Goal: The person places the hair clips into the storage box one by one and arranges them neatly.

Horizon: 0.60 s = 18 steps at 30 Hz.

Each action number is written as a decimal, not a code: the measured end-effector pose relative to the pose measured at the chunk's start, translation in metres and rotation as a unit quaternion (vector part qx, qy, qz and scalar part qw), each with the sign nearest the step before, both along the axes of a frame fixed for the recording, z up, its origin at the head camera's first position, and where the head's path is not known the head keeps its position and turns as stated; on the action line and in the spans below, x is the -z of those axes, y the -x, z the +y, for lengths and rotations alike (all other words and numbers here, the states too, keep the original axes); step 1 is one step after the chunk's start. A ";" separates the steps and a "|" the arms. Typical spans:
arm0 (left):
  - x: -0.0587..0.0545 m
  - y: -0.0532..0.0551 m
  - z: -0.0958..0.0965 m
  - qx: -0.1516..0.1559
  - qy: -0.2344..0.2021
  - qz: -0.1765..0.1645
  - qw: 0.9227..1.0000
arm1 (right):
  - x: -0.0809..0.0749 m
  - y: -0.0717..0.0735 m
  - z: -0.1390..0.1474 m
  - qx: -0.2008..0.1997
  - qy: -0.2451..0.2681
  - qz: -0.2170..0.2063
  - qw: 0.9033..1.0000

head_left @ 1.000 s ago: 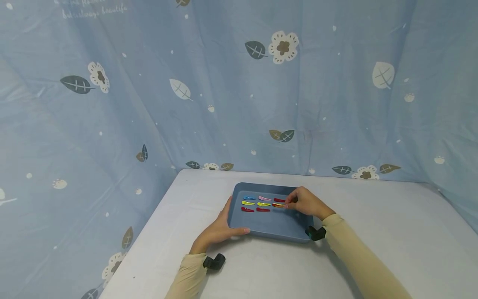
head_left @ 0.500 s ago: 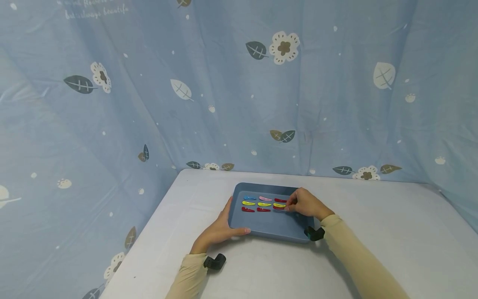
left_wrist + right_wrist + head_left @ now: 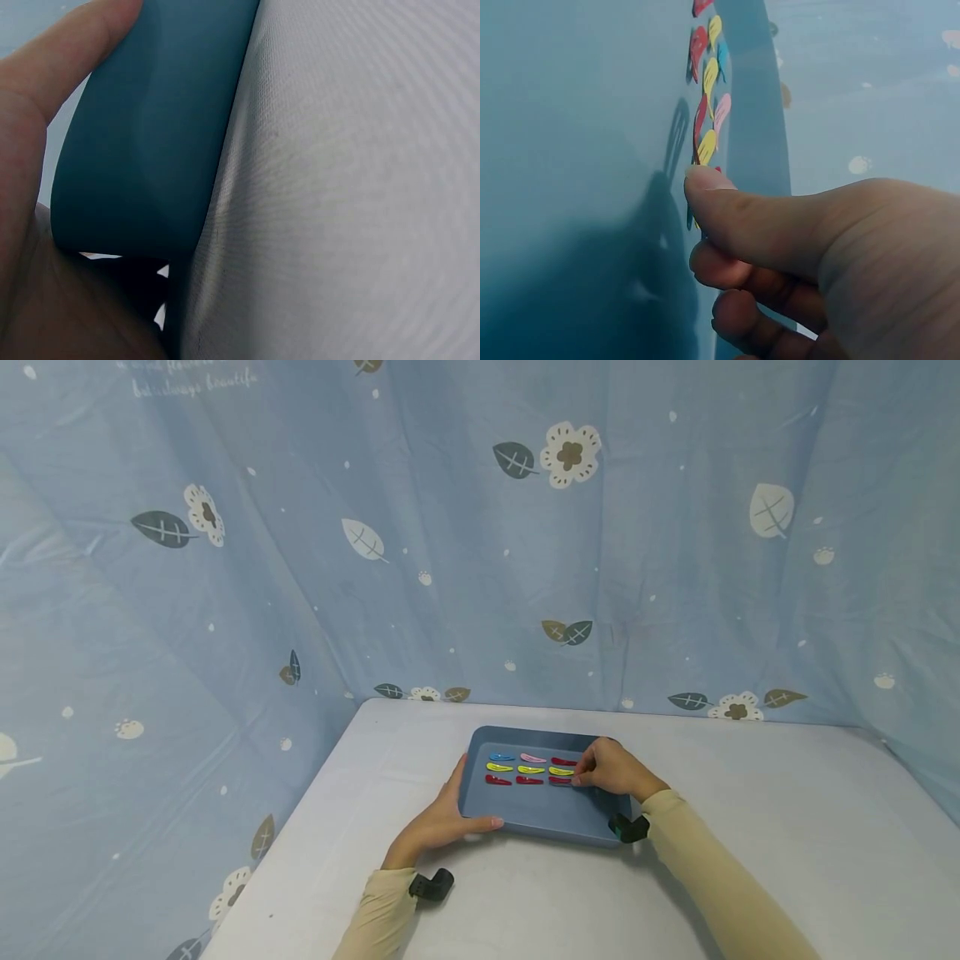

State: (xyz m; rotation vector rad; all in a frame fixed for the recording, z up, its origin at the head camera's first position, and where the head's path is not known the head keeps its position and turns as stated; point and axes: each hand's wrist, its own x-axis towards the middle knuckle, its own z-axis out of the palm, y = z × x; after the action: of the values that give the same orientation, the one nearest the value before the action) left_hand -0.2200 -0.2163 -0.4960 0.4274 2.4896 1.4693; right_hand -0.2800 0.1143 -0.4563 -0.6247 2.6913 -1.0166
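Between thumb and forefinger my right hand (image 3: 611, 767) pinches the narrow end of a red snap hair clip (image 3: 700, 124). Its shadow falls beside it on the floor of the blue-grey tray (image 3: 540, 814). In the head view this clip lines up with two red clips (image 3: 498, 780) on its left. Behind them lie a row of yellow clips (image 3: 531, 770) and a back row with a blue clip (image 3: 502, 757), a pink clip (image 3: 533, 758) and a red clip (image 3: 564, 762). My left hand (image 3: 435, 827) braces the tray's near left corner, thumb along the front rim, straight fingers along the left side.
The tray stands on a white-covered table (image 3: 750, 827). A blue curtain (image 3: 465, 527) with leaves and flowers hangs behind and to the left. Each wrist wears a black camera (image 3: 432, 886).
The red clip in my right hand has moved slightly toward me, from over the right yellow clip to in front of it. My left hand and the tray stay put.
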 end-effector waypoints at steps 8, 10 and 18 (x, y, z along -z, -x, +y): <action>-0.001 0.001 0.000 0.012 -0.014 0.004 1.000 | 0.001 0.000 -0.002 0.012 -0.010 -0.010 1.000; -0.002 0.000 0.000 0.011 -0.011 0.005 1.000 | 0.002 0.000 -0.002 0.015 -0.012 -0.011 1.000; -0.001 0.001 -0.001 0.010 -0.002 0.005 1.000 | 0.001 -0.001 -0.004 0.023 -0.026 -0.017 0.999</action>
State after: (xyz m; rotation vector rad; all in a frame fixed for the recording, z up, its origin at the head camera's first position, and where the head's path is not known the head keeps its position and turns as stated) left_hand -0.2205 -0.2173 -0.4947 0.4606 2.4820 1.4694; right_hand -0.2791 0.1107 -0.4573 -0.5346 2.7045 -0.9549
